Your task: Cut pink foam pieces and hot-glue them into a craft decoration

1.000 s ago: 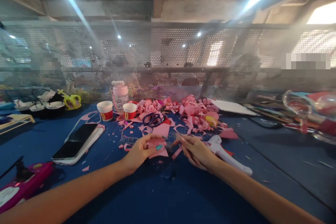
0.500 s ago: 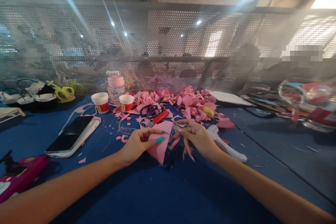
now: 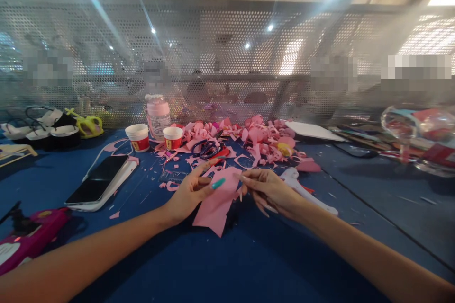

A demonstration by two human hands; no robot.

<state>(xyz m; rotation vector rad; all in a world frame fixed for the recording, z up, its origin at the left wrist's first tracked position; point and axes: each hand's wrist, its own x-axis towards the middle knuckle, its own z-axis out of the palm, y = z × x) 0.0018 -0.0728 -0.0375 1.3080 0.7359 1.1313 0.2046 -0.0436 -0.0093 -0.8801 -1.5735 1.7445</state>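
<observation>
Both hands pinch the pink paper sheet over the blue table, left hand and right hand gripping its top edge, its long axis slanting down toward the left.

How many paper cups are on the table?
2. One cup stands left of the pink bottle; the other cup stands just right of it, by the pink scraps. More may be hidden.

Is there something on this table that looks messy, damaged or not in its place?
Yes. Pink paper scraps lie strewn over the blue table, half burying the scissors. The phone rests askew on a white block. Both hands, left hand and right hand, hold an irregularly cut pink sheet.
</observation>
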